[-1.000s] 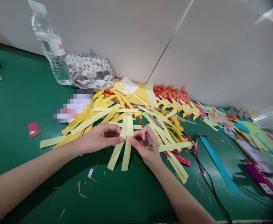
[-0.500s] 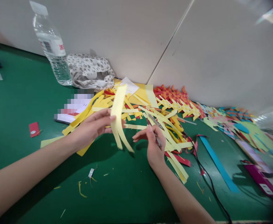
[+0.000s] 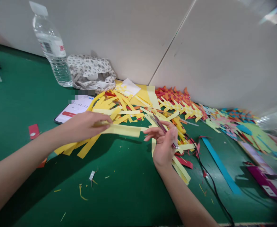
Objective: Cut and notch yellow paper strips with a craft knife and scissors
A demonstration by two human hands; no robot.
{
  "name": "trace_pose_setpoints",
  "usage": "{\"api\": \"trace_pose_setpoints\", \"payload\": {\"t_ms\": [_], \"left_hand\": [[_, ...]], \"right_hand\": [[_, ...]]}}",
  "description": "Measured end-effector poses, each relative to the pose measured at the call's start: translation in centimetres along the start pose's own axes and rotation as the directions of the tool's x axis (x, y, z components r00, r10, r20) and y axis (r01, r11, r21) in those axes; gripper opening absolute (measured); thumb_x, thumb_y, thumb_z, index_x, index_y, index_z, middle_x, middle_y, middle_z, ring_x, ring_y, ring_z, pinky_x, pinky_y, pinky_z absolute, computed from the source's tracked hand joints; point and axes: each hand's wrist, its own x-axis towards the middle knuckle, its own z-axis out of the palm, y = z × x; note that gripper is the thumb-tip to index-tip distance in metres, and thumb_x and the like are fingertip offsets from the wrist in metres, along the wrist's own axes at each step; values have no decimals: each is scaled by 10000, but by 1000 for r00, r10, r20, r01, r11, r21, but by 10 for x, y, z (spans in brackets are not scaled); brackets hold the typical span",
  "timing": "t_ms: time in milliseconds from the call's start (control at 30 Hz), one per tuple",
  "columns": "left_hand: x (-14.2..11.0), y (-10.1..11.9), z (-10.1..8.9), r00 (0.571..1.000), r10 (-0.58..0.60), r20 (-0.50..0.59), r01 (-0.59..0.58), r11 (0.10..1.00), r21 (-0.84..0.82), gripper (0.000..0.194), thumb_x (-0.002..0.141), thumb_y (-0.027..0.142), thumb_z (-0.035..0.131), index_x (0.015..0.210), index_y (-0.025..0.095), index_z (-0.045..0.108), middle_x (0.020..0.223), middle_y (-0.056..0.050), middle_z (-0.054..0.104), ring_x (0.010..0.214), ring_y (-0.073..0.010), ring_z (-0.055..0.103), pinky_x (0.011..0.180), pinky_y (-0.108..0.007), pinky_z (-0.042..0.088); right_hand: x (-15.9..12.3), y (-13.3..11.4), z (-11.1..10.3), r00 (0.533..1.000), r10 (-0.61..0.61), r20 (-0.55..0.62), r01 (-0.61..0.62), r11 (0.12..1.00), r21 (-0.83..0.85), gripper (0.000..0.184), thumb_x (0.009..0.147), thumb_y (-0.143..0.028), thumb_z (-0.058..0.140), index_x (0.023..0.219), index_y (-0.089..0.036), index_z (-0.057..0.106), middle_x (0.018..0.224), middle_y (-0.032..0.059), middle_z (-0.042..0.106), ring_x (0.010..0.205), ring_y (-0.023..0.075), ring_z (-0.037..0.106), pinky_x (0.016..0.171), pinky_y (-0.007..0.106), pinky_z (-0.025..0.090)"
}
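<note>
Left hand (image 3: 87, 126) has a pale yellow strip (image 3: 126, 130) pinched, poking out over the bench (image 3: 119, 195) toward the right hand (image 3: 165, 145), fingers loosely curled with a slim purple tool (image 3: 162, 127) tucked in. I'd pinch lightly so the paper doesn't crease, tool tip clear of it

Bare left forearm (image 3: 31, 160), bare right forearm (image 3: 183, 192), both tapering toward slim wrists (image 3: 58, 137), bare hands (image 3: 86, 126), slender fingers (image 3: 101, 117)

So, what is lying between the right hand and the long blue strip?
Between the right hand and the long blue strip, the head view shows pale yellow strips, a red strip, red scraps and the black cable.
</note>
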Motion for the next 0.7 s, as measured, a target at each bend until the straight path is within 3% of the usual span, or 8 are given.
{"api": "trace_pose_setpoints", "payload": {"t_ms": [67,167,300,533,700], "left_hand": [[1,-4,8,994,40,101,-62,973,221,216,814,390,493,894,272,655,938,-10,666,825,-204,580,645,-277,374],[3,-9,17,989,96,111,-127,940,316,263,827,388,451,990,274,623,1030,-30,642,953,-232,564,698,-296,398],[6,-13,21,986,116,119,-144,954,264,259,827,342,447,1005,258,615,1034,-41,639,950,-219,567,737,-299,416],[5,-9,17,973,131,192,-159,978,135,262,770,250,499,990,260,641,965,-20,673,840,-173,606,707,-258,426],[2,-7,10,977,85,195,-108,988,114,348,687,198,540,1005,279,656,979,-13,682,858,-185,612,703,-256,435]], "right_hand": [[6,-3,-6,996,-37,-78,38,999,6,317,884,-527,351,942,-238,466,603,-27,667,411,129,555,420,247,411],[12,-8,-14,991,-2,-134,2,1000,-2,414,880,-560,288,898,-230,539,496,-32,618,385,133,536,403,243,380],[11,-9,-14,994,69,-86,-69,998,7,546,875,-558,253,743,-193,636,408,-4,562,374,146,536,375,253,360],[3,-2,-7,963,182,200,-195,980,48,236,826,-353,513,740,-197,669,503,4,644,422,139,574,392,241,402],[-1,5,-3,920,336,201,-325,942,-83,301,784,-413,606,623,-171,686,445,7,602,351,105,518,324,214,362]]}}
